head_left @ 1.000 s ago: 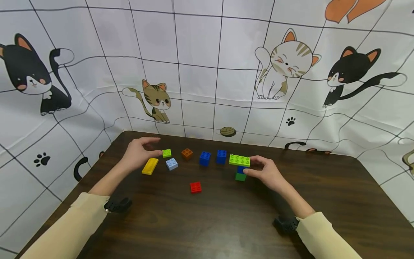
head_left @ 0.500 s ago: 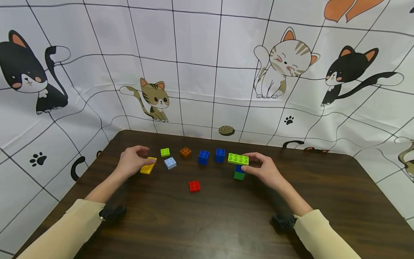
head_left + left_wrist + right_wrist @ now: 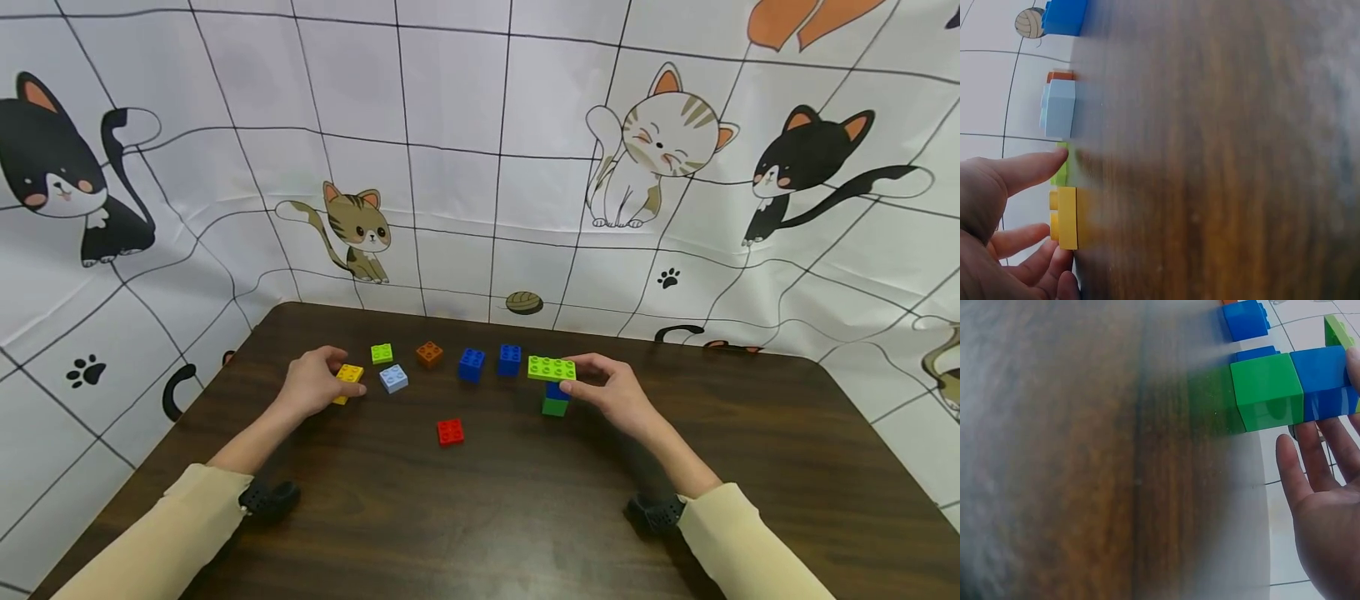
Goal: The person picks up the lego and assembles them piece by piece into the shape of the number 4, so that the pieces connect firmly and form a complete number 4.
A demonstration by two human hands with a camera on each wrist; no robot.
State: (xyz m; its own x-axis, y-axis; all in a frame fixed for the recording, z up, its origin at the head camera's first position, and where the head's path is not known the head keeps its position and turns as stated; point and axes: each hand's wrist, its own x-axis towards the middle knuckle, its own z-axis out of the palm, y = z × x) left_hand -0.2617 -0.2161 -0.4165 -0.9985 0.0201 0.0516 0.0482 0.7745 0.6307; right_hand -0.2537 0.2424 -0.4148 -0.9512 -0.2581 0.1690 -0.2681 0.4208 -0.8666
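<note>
In the head view my left hand [image 3: 309, 387] is at the yellow toy brick [image 3: 350, 373] on the table's left side. Its fingers touch the far side of the brick, while in the left wrist view the thumb stands apart from the yellow brick [image 3: 1067, 219]. My right hand [image 3: 617, 395] holds an upright stack of toy bricks. At the stack's bottom is a green brick [image 3: 1269, 392], with a blue brick [image 3: 1321, 375] above it. A long lime brick [image 3: 551, 368] sits on top and overhangs to the left. The thumb presses the blue brick's side, fingers opposite.
On the dark wooden table [image 3: 450, 517] lie a small lime brick [image 3: 381, 353], a light blue brick [image 3: 393, 379], an orange brick [image 3: 429, 354], two blue bricks [image 3: 471, 365] and a red brick [image 3: 450, 432]. A cat-print curtain [image 3: 450, 192] hangs behind the table.
My left hand has moved from beside the small lime brick back toward the yellow brick and lowered around it. The yellow brick appears slightly turned. My right hand keeps its hold on the stack.
</note>
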